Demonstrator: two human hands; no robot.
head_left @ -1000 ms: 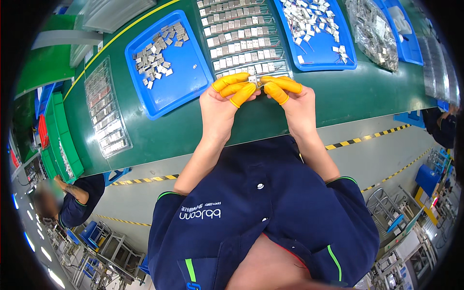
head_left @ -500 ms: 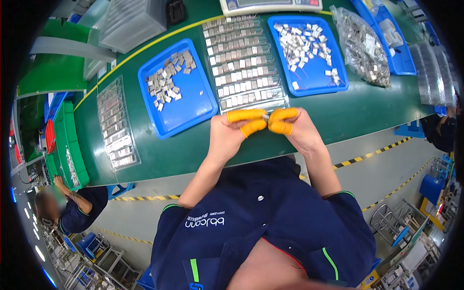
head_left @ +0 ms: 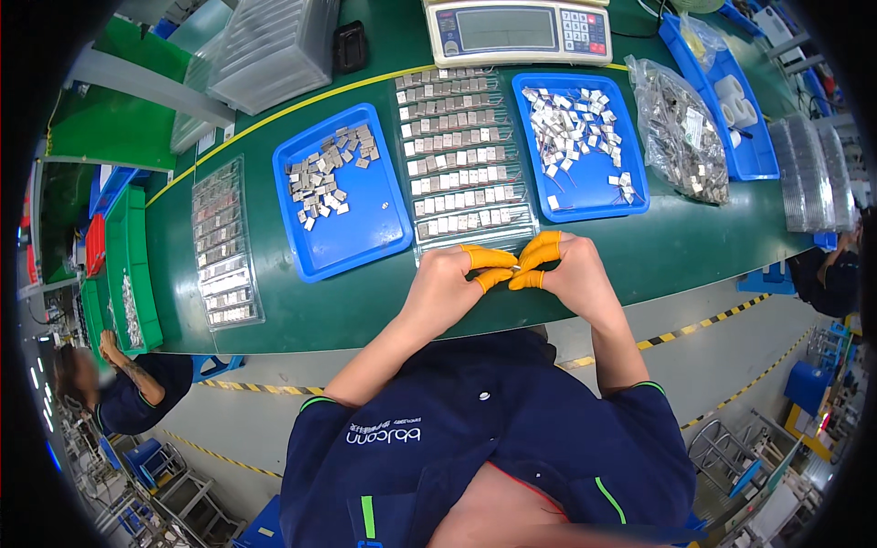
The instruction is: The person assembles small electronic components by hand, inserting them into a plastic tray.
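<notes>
Yellow finger cots cover the thumbs and forefingers of my left hand (head_left: 448, 285) and my right hand (head_left: 577, 274). Their tips meet in a pinch around a small silvery metal piece (head_left: 516, 268), mostly hidden by the fingers. Both hands are held just in front of a clear plastic tray (head_left: 423, 239) with rows of small metal-and-white connector pieces. To the left lies a blue tray (head_left: 352, 260) with loose metal pieces. At the right, another blue tray (head_left: 598, 208) holds white pieces, some with thin wires.
A scale (head_left: 507, 57) stands behind the trays. Right of them are a clear bag of parts (head_left: 681, 137) and a long blue bin (head_left: 763, 160). A second filled clear tray (head_left: 224, 239) lies left. A co-worker (head_left: 137, 388) sits beside a green bin (head_left: 146, 301).
The whole view has shifted, so the table sits lower in the picture. My fingers have changed their hold slightly, still pinched together around the small piece.
</notes>
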